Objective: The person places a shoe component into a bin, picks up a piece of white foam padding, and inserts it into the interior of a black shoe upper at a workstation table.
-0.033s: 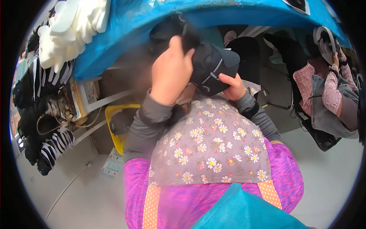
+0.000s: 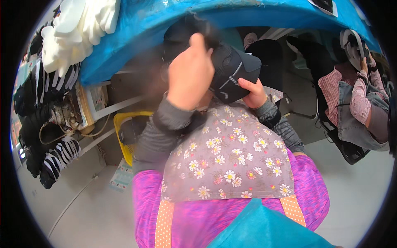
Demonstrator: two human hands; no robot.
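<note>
**Item: dark shoe upper, being held at chest height between two hands**

Position. The dark grey, moulded fabric shoe upper with pale stitched lines (image 2: 231,74) is being held above the lap, just under the edge of the blue-covered work table (image 2: 136,37). It is being gripped from both sides: the left hand (image 2: 190,74) is being pressed over its left and upper part, fingers curled and clenched onto the material, while the right hand (image 2: 252,93) is being closed on its lower right edge, thumb on top. Both hands are touching it; neither is nearer. The long axis is being kept tilted, running from upper left, behind the left hand, down to lower right, toward the right hand. The far end is being hidden by the left hand and is blurred.

Appearance. The surface is being shown as matte and dark, softly rounded, with thin light seams crossing it.

Surroundings. A grey flowered apron (image 2: 227,165) is being worn over magenta clothing. A yellow plastic crate (image 2: 124,132) is being kept below the table at left. White foam shapes (image 2: 78,29) are being stacked on the table. Another person in a pink checked shirt (image 2: 351,99) is being seated well apart at right.
</note>
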